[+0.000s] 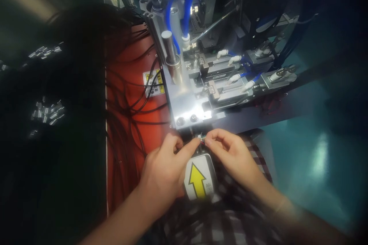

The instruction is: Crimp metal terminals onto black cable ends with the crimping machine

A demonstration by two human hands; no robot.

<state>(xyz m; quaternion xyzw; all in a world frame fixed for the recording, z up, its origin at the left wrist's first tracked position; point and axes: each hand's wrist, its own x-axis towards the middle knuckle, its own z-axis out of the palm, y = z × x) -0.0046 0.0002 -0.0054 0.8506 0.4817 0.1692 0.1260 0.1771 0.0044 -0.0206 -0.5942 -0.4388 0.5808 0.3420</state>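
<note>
Just below the front edge of the metal machine head, my two hands meet at a small light-coloured piece with thin coloured wires (202, 138). My right hand (234, 155) pinches the wires between thumb and forefinger from the right. From the left, my left hand (165, 162) reaches in with its fingers curled and one fingertip against the small piece; what its other fingers hold is hidden. Under the fingertips is a white plate with a yellow arrow (197, 182). The exact shape of the small piece is too blurred to tell.
A metal press head (184, 103) stands right before my hands, with blue air hoses (188, 4) and small cylinders (227, 92) behind. Black cables (129, 111) spread over a red surface (135, 53) at left. Shiny metal cable ends (48, 111) lie farther left.
</note>
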